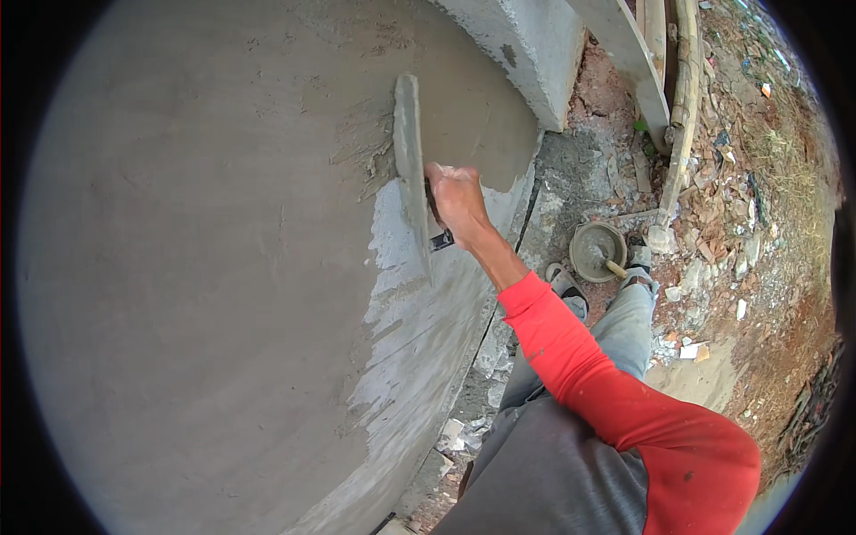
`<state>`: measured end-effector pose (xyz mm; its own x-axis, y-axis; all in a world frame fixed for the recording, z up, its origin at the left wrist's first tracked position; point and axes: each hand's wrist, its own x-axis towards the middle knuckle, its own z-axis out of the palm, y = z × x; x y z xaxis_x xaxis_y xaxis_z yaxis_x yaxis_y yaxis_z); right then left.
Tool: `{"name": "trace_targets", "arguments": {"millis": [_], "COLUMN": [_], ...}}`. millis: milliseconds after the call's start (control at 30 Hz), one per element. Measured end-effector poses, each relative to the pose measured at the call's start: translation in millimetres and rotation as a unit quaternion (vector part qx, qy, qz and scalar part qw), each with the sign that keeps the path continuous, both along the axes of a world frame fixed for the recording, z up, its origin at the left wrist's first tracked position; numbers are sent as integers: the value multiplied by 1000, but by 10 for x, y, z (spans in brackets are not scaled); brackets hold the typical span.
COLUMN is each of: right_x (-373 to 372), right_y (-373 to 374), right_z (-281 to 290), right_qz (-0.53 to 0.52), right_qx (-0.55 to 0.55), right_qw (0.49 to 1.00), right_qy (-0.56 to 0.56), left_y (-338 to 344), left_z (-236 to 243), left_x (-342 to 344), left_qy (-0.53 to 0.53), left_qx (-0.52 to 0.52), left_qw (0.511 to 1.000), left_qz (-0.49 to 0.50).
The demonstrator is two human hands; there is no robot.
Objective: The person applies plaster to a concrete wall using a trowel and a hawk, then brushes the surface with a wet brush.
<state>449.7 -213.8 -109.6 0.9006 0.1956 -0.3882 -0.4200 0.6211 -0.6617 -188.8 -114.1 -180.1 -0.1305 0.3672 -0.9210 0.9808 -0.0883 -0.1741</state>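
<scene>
Head view: right hand (pixel 459 207) clamped on handle (pixel 442 241) of trowel (pixel 407 134), blade (pixel 411 169) seen nearly edge-on along wall (pixel 196 267), over border between smooth grey plaster (pixel 312 232) and paler patch (pixel 406 321); contact unclear. Left hand out of sight, state cannot be told. Round bucket (pixel 575 241) on ground (pixel 749 259) beside feet (pixel 568 285), wooden handle (pixel 616 268) across rim (pixel 597 224).

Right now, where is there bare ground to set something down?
The pale patch beside the trouser leg, framed by scattered rubble above and the red sleeve below, looks bare. Around the bucket it is crowded: both feet are close, with rubble alongside.
</scene>
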Motion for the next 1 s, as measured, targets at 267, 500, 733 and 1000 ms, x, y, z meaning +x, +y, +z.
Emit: {"name": "trace_targets", "arguments": {"millis": [267,500,733,1000], "right_x": [-448,-118,696,378], "right_y": [-26,-314,-393,76], "right_z": [26,-2430,-2386,-581], "right_qz": [121,5,-10,-59], "right_qx": [12,151,35,-158], "right_qw": [987,963,965,983], "right_qy": [-108,223,259,-71], "left_y": [490,259,61,641], "left_z": [326,301,-57,-340], "left_x": [2107,1696,-498,-961], "left_qy": [-328,-257,12,-9], "left_qx": [62,26,-3,12], "left_qw": [936,952,985,988], "left_qz": [114,164,170,154]}}
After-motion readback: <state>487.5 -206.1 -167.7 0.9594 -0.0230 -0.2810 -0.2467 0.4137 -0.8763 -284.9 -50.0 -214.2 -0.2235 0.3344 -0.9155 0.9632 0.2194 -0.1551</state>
